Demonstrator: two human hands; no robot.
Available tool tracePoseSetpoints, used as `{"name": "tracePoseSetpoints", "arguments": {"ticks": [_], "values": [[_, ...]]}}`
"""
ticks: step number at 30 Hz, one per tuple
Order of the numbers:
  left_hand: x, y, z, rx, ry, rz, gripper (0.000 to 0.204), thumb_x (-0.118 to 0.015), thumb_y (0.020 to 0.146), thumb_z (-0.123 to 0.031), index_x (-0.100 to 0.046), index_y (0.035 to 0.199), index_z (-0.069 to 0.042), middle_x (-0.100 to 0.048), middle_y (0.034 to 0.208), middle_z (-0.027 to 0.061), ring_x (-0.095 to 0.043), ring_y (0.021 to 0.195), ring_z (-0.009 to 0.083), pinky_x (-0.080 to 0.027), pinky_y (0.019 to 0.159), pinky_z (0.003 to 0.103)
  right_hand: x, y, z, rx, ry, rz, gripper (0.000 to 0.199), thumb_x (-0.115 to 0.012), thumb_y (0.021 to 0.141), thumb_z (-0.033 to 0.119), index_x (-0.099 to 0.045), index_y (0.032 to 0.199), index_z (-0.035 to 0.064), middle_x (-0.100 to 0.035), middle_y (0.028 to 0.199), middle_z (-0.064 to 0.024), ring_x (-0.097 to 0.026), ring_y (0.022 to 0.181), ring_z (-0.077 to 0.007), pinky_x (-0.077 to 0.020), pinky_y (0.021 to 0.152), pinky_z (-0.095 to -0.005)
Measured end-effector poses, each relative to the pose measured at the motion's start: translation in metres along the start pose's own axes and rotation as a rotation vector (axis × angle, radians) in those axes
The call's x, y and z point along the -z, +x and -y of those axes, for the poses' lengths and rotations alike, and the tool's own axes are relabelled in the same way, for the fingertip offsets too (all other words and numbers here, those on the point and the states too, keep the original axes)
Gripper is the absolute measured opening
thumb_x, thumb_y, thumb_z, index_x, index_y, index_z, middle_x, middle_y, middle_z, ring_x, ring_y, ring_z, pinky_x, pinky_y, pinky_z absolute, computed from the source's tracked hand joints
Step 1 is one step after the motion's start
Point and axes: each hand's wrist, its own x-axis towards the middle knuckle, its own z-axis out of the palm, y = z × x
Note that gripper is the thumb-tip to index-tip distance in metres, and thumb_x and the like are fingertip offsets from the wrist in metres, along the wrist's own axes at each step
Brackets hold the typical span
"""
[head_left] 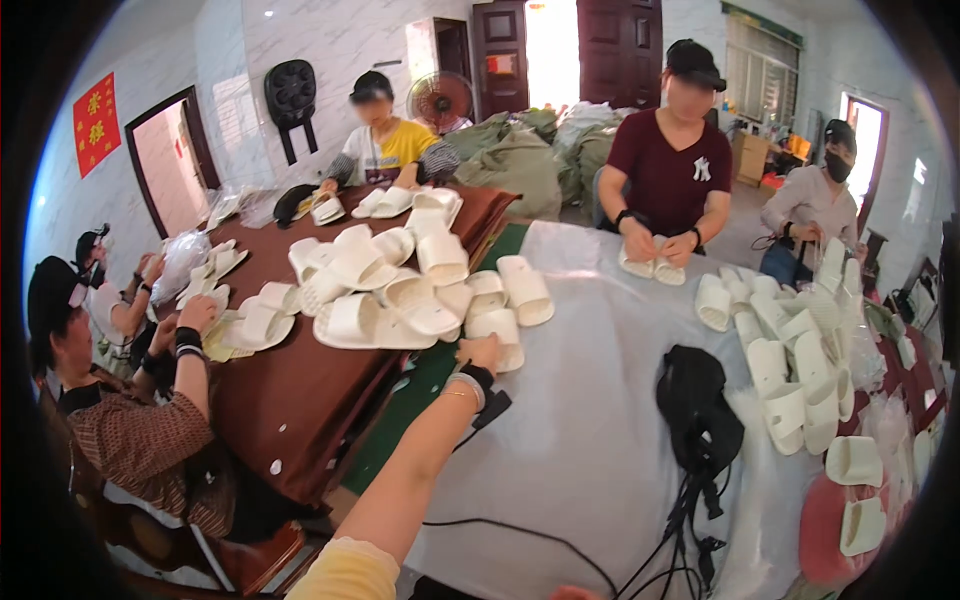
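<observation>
My left arm, in a yellow sleeve, stretches forward over the table. My left hand (480, 352) is closed on the near edge of a white slide slipper (508, 338), at the right side of a heap. That heap of white slippers (375, 315) spreads over the brown cloth to the left. Another white slipper (525, 291) lies just beyond the held one. A dark band and a bracelet circle my left wrist. Only a sliver of my right hand (574, 593) shows at the lower edge; its fingers are hidden.
A black bag with cables (697, 410) lies on the grey table cover (590, 400). More slippers (800, 360) are piled at the right, beside a red stool (828, 520). Across the table a person (680, 170) handles a pair; other people work at the left and back.
</observation>
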Motion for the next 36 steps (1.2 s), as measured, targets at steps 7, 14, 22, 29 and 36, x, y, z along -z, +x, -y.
{"name": "tracePoseSetpoints", "arguments": {"ticks": [7,14,22,29,36], "values": [[0.014,-0.069,-0.071,0.347,-0.507,0.657,0.037,-0.073,0.072,-0.026,-0.055,0.093,-0.002,-0.058,0.079,0.0045,-0.056,0.06,0.0157,-0.042,0.047,0.025,0.006,-0.007,-0.007,-0.032,0.113,-0.095,0.03,-0.047,0.092,0.017,-0.05,0.117,0.0004,-0.058,0.103,-0.0055,-0.055,0.089,-0.0118,-0.0439,0.079,-0.0249],[0.082,-0.137,-0.033,0.433,-0.684,0.977,0.03,-0.067,0.079,-0.028,-0.056,0.099,-0.009,-0.06,0.087,0.0003,-0.057,0.072,0.0102,-0.041,0.053,0.021,0.017,-0.005,0.022,0.039,-0.059,-0.045,0.032,-0.047,0.093,0.021,-0.05,0.118,0.0015,-0.058,0.104,-0.007,-0.057,0.088,-0.013,-0.0451,0.073,-0.0245],[0.238,-0.337,-0.02,0.562,-0.557,1.424,0.051,-0.046,0.092,-0.029,-0.031,0.132,-0.002,-0.047,0.125,0.0071,-0.047,0.111,0.0158,-0.038,0.094,0.029,0.005,0.018,0.004,0.128,0.22,-0.131,0.05,-0.053,0.087,0.018,-0.033,0.13,0.0023,-0.05,0.118,-0.0114,-0.055,0.097,-0.02,-0.0453,0.079,-0.0286],[0.226,-0.313,-0.02,0.111,0.022,1.857,0.05,-0.041,0.093,-0.039,-0.034,0.129,-0.005,-0.051,0.111,0.0028,-0.048,0.096,0.0091,-0.043,0.07,0.024,0.007,-0.008,0.032,-0.083,0.655,-0.367,0.057,-0.048,0.084,0.004,-0.024,0.135,0.0006,-0.048,0.122,-0.0129,-0.052,0.102,-0.0191,-0.0415,0.086,-0.0284],[0.13,-0.228,-0.014,-0.352,-0.315,1.553,0.025,-0.056,0.085,-0.029,-0.051,0.104,-0.013,-0.054,0.097,0.0002,-0.052,0.093,0.0108,-0.043,0.073,0.028,0.047,-0.04,0.018,0.135,0.385,-0.416,0.052,-0.046,0.082,0.007,-0.033,0.131,-0.0044,-0.049,0.122,-0.0127,-0.048,0.11,-0.018,-0.037,0.093,-0.0274]]}}
